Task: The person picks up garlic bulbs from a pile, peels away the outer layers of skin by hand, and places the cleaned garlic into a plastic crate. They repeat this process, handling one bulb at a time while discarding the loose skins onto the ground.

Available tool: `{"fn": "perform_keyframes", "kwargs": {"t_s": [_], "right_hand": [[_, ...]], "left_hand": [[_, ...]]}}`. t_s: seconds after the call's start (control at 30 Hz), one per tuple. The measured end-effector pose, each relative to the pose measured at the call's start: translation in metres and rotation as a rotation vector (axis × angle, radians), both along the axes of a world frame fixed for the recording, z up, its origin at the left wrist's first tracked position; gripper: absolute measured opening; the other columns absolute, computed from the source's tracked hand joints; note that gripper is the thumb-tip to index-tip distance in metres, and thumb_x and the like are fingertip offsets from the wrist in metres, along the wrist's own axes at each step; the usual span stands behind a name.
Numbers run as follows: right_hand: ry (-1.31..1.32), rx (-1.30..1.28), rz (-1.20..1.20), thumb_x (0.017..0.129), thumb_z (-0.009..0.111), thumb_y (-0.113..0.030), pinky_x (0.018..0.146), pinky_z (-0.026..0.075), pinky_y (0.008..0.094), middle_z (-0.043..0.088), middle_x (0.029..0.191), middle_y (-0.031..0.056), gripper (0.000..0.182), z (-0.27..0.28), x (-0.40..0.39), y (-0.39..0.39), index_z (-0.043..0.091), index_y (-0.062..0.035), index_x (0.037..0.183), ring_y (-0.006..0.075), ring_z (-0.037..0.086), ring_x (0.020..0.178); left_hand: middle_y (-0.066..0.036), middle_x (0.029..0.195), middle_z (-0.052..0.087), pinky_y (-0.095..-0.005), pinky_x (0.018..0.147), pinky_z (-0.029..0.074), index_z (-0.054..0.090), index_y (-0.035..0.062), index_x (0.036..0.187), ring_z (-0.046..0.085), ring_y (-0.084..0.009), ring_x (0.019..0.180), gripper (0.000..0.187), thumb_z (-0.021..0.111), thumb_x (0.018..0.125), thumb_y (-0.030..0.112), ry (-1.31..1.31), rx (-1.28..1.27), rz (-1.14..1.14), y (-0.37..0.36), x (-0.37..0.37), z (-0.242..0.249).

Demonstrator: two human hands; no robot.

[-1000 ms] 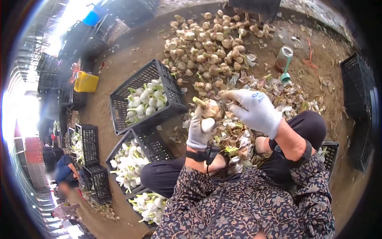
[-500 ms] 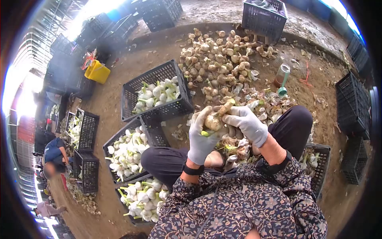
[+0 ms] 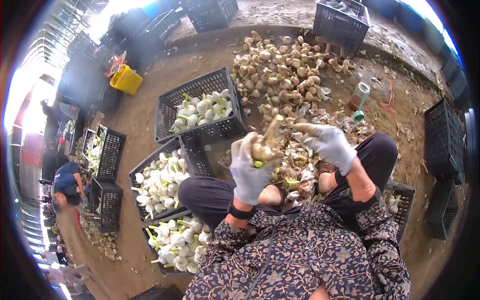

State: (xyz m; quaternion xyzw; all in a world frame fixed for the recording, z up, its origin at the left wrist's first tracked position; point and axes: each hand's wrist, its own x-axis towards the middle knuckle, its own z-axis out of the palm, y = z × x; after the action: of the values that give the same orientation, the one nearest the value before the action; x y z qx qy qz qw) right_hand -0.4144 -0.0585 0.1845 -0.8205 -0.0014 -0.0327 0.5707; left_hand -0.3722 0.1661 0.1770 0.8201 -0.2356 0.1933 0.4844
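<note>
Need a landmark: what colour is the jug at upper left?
The jug is yellow, clearest in the head view.

Open above the peelings (image 3: 295, 172) between the left knee (image 3: 200, 196) and right knee (image 3: 382, 152), and over bare floor (image 3: 409, 152) outside the latter. Blocked low to the left by the raised walls of the crates (image 3: 215, 133). Bounded ahead by the garlic pile (image 3: 280, 72) and, farther right, a bottle (image 3: 356, 98). Tight between left hand (image 3: 246, 172) and right hand (image 3: 330, 145), narrowed by a raised stem (image 3: 272, 128).
</note>
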Motion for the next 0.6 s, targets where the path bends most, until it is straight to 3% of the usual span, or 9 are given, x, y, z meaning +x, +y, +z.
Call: {"fn": "perform_keyframes", "kwargs": {"t_s": [0.07, 0.13, 0.23, 0.33, 0.37, 0.43, 0.47, 0.5, 0.6], "right_hand": [[-0.138, -0.081, 0.042, 0.089, 0.070, -0.019, 0.076, 0.052, 0.0261, 0.070, 0.093, 0.0088, 0.034, -0.006, 0.007, 0.018, 0.065, -0.0043, 0.120, 0.0126, 0.064, 0.084], [-0.004, 0.423, 0.030, 0.086, 0.074, -0.017, 0.074, 0.052, 0.0266, 0.069, 0.087, 0.0082, 0.029, -0.008, 0.010, 0.035, 0.068, 0.0000, 0.109, 0.0094, 0.062, 0.082], [-0.038, 0.255, -0.049, 0.087, 0.072, -0.012, 0.067, 0.050, 0.0289, 0.067, 0.081, 0.0067, 0.016, -0.016, 0.009, 0.035, 0.069, 0.0009, 0.096, 0.0087, 0.059, 0.075], [-0.133, 0.155, -0.025, 0.087, 0.067, -0.007, 0.062, 0.048, 0.0309, 0.065, 0.078, 0.0091, 0.009, -0.022, 0.006, 0.032, 0.069, 0.0000, 0.093, 0.0128, 0.060, 0.069], [-0.136, 0.164, -0.031, 0.087, 0.066, -0.007, 0.061, 0.048, 0.0310, 0.064, 0.077, 0.0097, 0.009, -0.021, 0.005, 0.033, 0.069, 0.0000, 0.093, 0.0138, 0.060, 0.068], [-0.307, 0.081, -0.093, 0.087, 0.066, -0.007, 0.059, 0.047, 0.0318, 0.064, 0.074, 0.0099, 0.009, -0.034, 0.010, 0.037, 0.069, 0.0010, 0.091, 0.0147, 0.059, 0.064], [-0.207, 0.128, -0.142, 0.086, 0.066, -0.007, 0.060, 0.047, 0.0320, 0.064, 0.075, 0.0100, 0.009, -0.044, 0.011, 0.037, 0.068, 0.0012, 0.091, 0.0147, 0.059, 0.065], [-0.112, 0.174, -0.191, 0.086, 0.066, -0.007, 0.060, 0.047, 0.0323, 0.065, 0.076, 0.0101, 0.010, -0.048, 0.010, 0.039, 0.068, 0.0014, 0.091, 0.0147, 0.060, 0.066], [-0.109, 0.290, -0.239, 0.087, 0.065, -0.010, 0.064, 0.048, 0.0330, 0.067, 0.081, 0.0086, 0.011, -0.055, 0.009, 0.039, 0.069, -0.0001, 0.092, 0.0153, 0.062, 0.070]], "left_hand": [[-0.013, 0.106, 0.059, -0.0366, 0.080, 0.053, 0.060, 0.0025, 0.117, 0.062, -0.0276, 0.093, 0.067, 0.090, 0.061, 0.022, -0.098, 0.082, -0.023, -0.014, -0.003, -0.005], [-0.013, 0.107, 0.059, -0.0368, 0.079, 0.054, 0.061, 0.0034, 0.118, 0.063, -0.0291, 0.094, 0.069, 0.090, 0.058, 0.020, -0.147, 0.101, -0.054, -0.024, -0.007, -0.008], [-0.011, 0.100, 0.063, -0.0362, 0.075, 0.055, 0.061, 0.0010, 0.117, 0.065, -0.0269, 0.085, 0.062, 0.087, 0.063, 0.016, -0.150, 0.107, -0.075, -0.023, -0.009, -0.005], [-0.010, 0.089, 0.066, -0.0351, 0.071, 0.057, 0.060, -0.0028, 0.118, 0.067, -0.0235, 0.075, 0.051, 0.081, 0.076, 0.018, 0.392, -0.255, -0.173, -0.025, -0.008, -0.011], [-0.009, 0.082, 0.066, -0.0314, 0.062, 0.056, 0.062, -0.0030, 0.113, 0.065, -0.0201, 0.066, 0.048, 0.066, 0.091, 0.039, 0.732, -0.546, -0.311, -0.022, -0.010, -0.006], [-0.009, 0.082, 0.067, -0.0288, 0.058, 0.053, 0.063, 0.0009, 0.111, 0.064, -0.0193, 0.065, 0.056, 0.055, 0.093, 0.054, 1.333, -0.939, -0.665, -0.017, 0.012, -0.020], [-0.010, 0.082, 0.067, -0.0274, 0.056, 0.052, 0.064, 0.0028, 0.110, 0.064, -0.0188, 0.064, 0.062, 0.049, 0.094, 0.061, 1.630, -1.133, -0.845, -0.015, 0.019, -0.027], [-0.010, 0.081, 0.067, -0.0249, 0.051, 0.048, 0.065, 0.0074, 0.107, 0.062, -0.0172, 0.062, 0.068, 0.040, 0.093, 0.069, 1.680, -1.124, -0.738, -0.021, 0.018, -0.029], [-0.009, 0.099, 0.066, -0.0286, 0.061, 0.053, 0.059, 0.0079, 0.119, 0.063, -0.0154, 0.070, 0.055, 0.043, 0.099, 0.057, 1.244, -1.028, -0.481, -0.034, 0.005, -0.031]]}}
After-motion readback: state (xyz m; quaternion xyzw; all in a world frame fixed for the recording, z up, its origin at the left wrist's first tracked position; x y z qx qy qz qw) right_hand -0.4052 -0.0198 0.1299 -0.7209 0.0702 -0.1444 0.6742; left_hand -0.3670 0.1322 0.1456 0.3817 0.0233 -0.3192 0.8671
